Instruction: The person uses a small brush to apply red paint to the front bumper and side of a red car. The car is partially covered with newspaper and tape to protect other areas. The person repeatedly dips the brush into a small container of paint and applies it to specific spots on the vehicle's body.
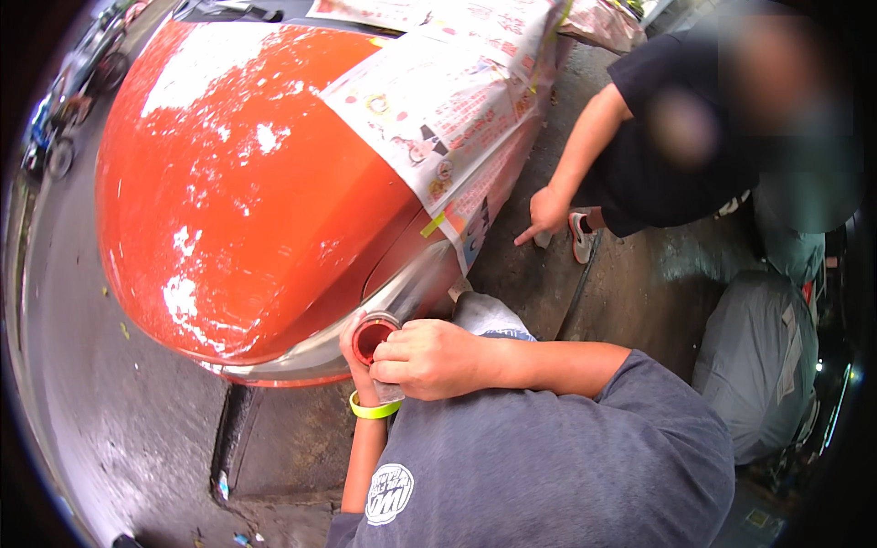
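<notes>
The left hand [353,345] grasps a small round cup [372,338] with a deep red inside, its fingers wrapped around the outer wall at the side and its mouth turned up toward the view. The right hand [427,358] is curled at the cup's right rim, thumb and fingers bent together; whether it pinches the rim or something within is hard to tell, as its back hides the fingertips. A bright yellow-green band [373,407] circles the left wrist.

The cup is held just beside the near edge of a glossy orange-red car front [256,210], by the long clear headlight [406,290]. White printed paper sheets [438,110] cover the car's far right part, with a short strip of yellow tape [432,225] at their near corner. Past the car's right edge, a co-worker in dark clothes stretches out a hand [548,212], index finger pointing downward. A grey fabric cover [758,361] drapes a bulky shape near the right, and motorbikes [64,119] stand beyond the car's far left edge
</notes>
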A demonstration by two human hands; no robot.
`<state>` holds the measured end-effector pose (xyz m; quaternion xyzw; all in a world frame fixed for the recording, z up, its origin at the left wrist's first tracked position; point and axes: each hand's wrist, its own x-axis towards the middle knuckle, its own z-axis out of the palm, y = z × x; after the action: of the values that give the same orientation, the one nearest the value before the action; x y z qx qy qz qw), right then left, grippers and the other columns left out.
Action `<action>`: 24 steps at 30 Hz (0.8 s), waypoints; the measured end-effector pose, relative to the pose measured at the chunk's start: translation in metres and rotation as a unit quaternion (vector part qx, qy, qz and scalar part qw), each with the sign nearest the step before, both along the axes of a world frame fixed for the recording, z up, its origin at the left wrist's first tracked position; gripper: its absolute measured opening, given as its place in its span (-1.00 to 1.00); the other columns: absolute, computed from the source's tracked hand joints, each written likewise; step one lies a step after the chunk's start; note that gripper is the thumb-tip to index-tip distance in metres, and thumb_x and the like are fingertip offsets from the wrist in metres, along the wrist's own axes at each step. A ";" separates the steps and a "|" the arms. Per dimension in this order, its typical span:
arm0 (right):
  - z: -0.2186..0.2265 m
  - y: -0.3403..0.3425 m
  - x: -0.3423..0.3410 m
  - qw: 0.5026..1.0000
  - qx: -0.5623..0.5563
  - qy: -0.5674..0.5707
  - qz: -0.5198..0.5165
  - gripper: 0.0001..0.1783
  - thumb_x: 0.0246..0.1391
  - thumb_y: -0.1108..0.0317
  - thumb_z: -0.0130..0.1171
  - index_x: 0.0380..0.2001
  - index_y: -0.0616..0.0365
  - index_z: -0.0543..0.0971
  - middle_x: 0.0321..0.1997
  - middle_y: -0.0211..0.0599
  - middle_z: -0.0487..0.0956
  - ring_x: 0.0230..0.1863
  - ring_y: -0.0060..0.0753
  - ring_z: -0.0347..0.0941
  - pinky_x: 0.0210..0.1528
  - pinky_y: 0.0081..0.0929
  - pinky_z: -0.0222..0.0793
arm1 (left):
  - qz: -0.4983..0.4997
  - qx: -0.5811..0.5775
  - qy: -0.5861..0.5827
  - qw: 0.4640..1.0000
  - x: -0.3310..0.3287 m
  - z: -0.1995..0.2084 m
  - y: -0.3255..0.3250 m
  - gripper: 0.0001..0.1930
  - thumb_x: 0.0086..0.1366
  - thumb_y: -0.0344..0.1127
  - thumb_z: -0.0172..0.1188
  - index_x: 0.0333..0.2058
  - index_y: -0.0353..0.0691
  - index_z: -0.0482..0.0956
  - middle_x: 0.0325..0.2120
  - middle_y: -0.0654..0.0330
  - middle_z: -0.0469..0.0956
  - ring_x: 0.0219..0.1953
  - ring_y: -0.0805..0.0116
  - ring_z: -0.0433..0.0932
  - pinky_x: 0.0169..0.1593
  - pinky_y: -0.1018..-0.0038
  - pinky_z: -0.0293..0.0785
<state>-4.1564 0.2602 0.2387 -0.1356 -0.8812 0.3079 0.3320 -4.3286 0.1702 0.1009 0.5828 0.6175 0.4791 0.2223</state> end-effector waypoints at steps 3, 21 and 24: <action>0.004 -0.003 0.010 1.000 0.002 -0.019 -0.021 -0.74 -0.10 0.43 0.33 -0.26 0.05 0.58 -0.32 -0.38 0.56 -0.28 -0.25 0.59 -0.23 -0.30 0.50 | -0.025 -0.026 -0.113 0.993 0.002 -0.008 -0.005 -0.24 0.28 -0.15 0.42 0.34 -0.26 0.25 0.30 -0.03 0.39 0.33 0.04 0.41 0.39 0.14 0.33; 0.027 0.007 0.061 0.959 -0.173 -0.008 -0.223 -0.70 0.30 0.22 0.29 -0.32 0.24 0.50 -0.34 -0.12 0.52 -0.34 -0.05 0.56 -0.28 -0.20 0.46 | -0.220 -0.056 -0.199 0.953 0.033 0.016 0.031 0.07 -0.15 -0.40 0.69 0.33 -0.22 0.22 0.25 0.02 0.36 0.30 0.11 0.41 0.38 0.19 0.34; 0.026 0.000 0.081 0.934 -0.236 -0.049 -0.265 -0.59 0.26 0.14 0.33 -0.02 0.26 0.61 -0.23 -0.11 0.61 -0.29 -0.05 0.62 -0.20 -0.24 0.54 | -0.247 -0.110 -0.281 0.921 0.047 0.024 0.034 0.08 -0.15 -0.43 0.70 0.33 -0.22 0.21 0.25 0.04 0.35 0.31 0.14 0.41 0.37 0.21 0.36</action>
<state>-4.0752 0.2599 0.2652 -0.4537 -0.7307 0.4004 0.3161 -4.2814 0.2042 0.1253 0.5303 0.4148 0.4824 0.5604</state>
